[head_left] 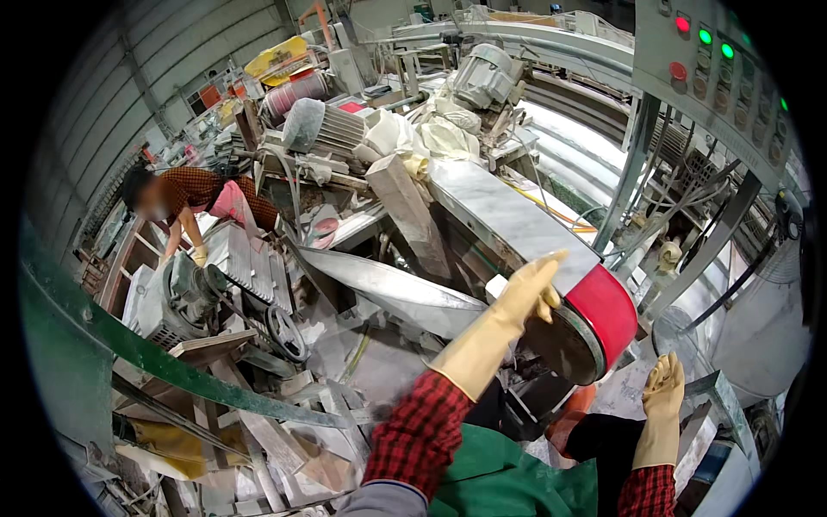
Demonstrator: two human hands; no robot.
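Note:
My left hand (527,297), in a cream rubber glove, reaches over the near end of a conveyor. Its fingers are stretched out along the left edge of a long, pale grey strip with marble-like veining (525,215); whether they touch it I cannot tell. Just right of that hand, a bright red band (605,314) wraps round the conveyor's end roller. My right hand (663,385), gloved alike, is raised beyond the roller's right side. Its fingers are loosely bent, with nothing visible in them. A green apron (508,474) covers my front.
A control panel (711,77) with lit red and green lamps hangs upper right. At left, a co-worker (194,194) bends over machinery. A curved green rail (172,362) crosses the lower left. Stone and wood scraps (293,457) clutter the floor. Electric motors (487,73) stand behind.

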